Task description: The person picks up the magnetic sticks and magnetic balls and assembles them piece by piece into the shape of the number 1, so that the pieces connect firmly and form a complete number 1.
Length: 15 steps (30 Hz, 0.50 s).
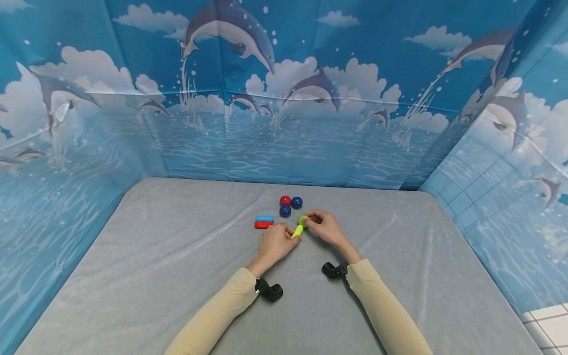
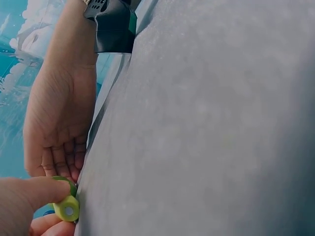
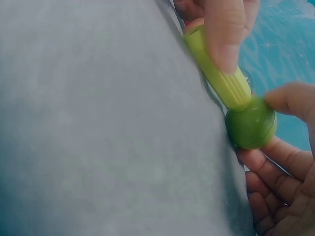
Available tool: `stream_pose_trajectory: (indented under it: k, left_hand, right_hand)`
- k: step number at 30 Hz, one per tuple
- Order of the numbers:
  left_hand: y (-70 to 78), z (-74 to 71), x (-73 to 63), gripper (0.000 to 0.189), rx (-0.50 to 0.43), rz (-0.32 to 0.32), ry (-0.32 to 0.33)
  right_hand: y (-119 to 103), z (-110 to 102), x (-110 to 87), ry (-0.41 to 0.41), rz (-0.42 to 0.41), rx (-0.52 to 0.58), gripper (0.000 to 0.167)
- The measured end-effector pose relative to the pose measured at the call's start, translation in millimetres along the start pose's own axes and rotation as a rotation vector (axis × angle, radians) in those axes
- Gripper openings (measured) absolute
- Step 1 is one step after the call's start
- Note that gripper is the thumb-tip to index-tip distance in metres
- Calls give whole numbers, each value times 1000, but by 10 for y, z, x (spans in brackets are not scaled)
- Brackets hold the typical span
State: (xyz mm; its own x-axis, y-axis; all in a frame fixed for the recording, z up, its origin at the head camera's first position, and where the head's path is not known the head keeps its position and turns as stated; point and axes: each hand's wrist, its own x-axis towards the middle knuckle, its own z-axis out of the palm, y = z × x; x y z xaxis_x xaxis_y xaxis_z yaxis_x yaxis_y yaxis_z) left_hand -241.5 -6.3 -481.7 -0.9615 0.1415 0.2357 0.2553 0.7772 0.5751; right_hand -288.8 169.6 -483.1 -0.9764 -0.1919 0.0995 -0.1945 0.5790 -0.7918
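My left hand [image 1: 274,242] pinches a yellow-green ridged stick [image 1: 297,231] between thumb and fingers, just above or on the grey table. Beyond it, my right hand [image 1: 326,228] holds a green ball [image 1: 302,220] with its thumb and fingertips. In the right wrist view the end of the stick [image 3: 221,73] meets the side of the ball [image 3: 251,125], and the two appear to touch. The left wrist view shows the stick's near end [image 2: 68,210] with a pale round spot, the ball partly hidden behind it.
A light-blue stick [image 1: 265,218] and a red stick [image 1: 264,225] lie side by side left of the hands. Farther back sit a red ball [image 1: 285,200] and two dark blue balls [image 1: 297,202]. A dolphin-print curtain [image 1: 284,138] hangs around the grey cloth-covered table [image 1: 177,276].
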Motion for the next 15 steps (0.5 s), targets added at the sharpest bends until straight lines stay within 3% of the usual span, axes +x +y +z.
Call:
stream_pose_trajectory:
  k: [15]
  left_hand:
    - [-2,46,12,27,-16,11,-19]
  right_hand:
    - [19,7,-3,14,-14,25,30]
